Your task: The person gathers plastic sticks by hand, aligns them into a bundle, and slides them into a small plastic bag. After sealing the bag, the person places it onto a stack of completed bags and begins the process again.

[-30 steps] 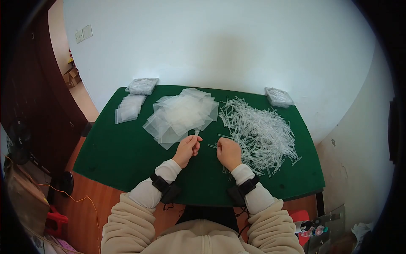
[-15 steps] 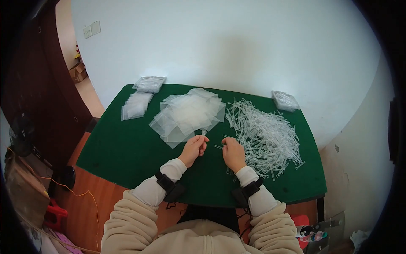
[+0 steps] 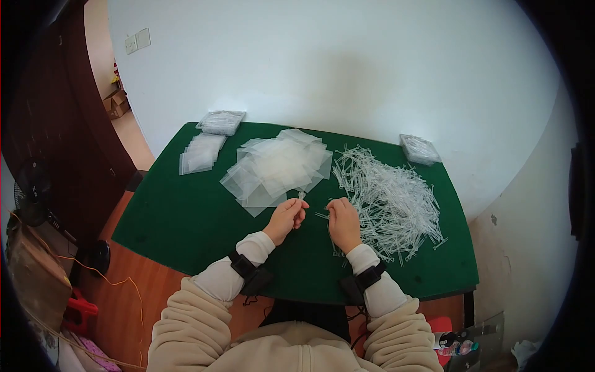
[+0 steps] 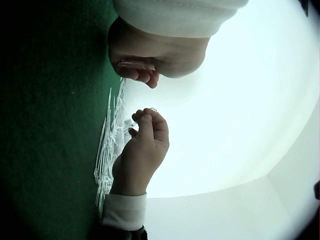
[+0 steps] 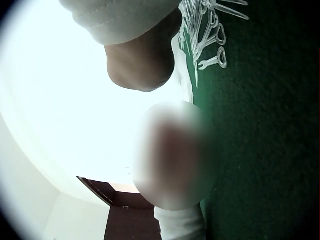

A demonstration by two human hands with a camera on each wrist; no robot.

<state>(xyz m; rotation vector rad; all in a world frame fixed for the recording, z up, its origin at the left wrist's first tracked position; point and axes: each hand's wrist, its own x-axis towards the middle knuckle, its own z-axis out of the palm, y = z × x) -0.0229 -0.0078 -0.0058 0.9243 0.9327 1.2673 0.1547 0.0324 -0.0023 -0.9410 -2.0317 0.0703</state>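
In the head view, my left hand (image 3: 286, 220) is curled above the green table, near the lower edge of the bag pile. Clear plastic sticks (image 4: 134, 65) lie inside its curled fingers, and their clear ends (image 3: 302, 194) poke out past the fingertips. Just to the right, my right hand (image 3: 344, 223) pinches a thin clear plastic stick (image 4: 154, 109) between thumb and fingers; most of it is hidden. Beside this hand spreads a big heap of clear plastic sticks (image 3: 396, 204), some with ring-shaped ends. A pile of clear zip bags (image 3: 279, 164) lies behind the left hand.
On the green table (image 3: 180, 229), a fanned stack of bags (image 3: 201, 154) lies at back left near a filled clear pack (image 3: 221, 122). Another filled pack (image 3: 420, 149) is at back right. The white wall (image 3: 347, 62) rises behind the table.
The head view has shifted, moving the scene slightly right. My right fingertips have drawn together with the thumb. The left hand keeps its hold with little movement.
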